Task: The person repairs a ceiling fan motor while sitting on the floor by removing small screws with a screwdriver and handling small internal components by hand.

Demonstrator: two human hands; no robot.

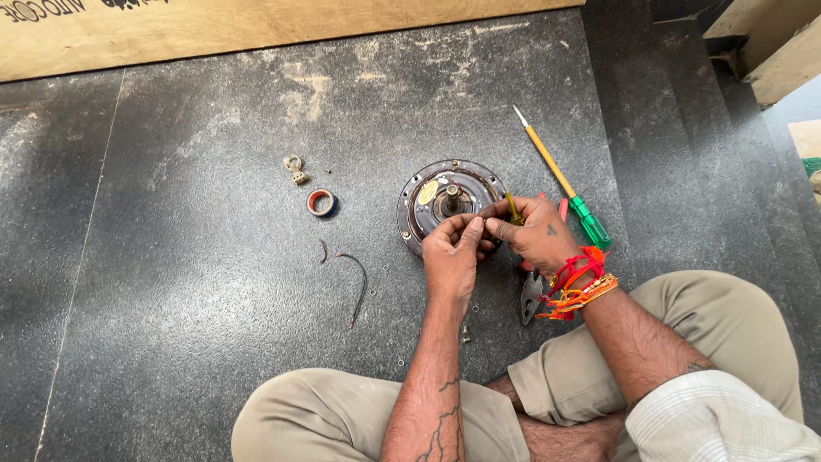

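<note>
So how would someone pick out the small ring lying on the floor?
Start at the round motor housing by the hands. Look left across the dark floor: the ring lies below a small metal shackle. Its orange-red band sets it apart.

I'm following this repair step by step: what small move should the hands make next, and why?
Probably lower the small yellow-handled tool in the right hand toward the round motor housing. Both hands meet just over its rim, the left hand pinching something too small to identify.
</note>
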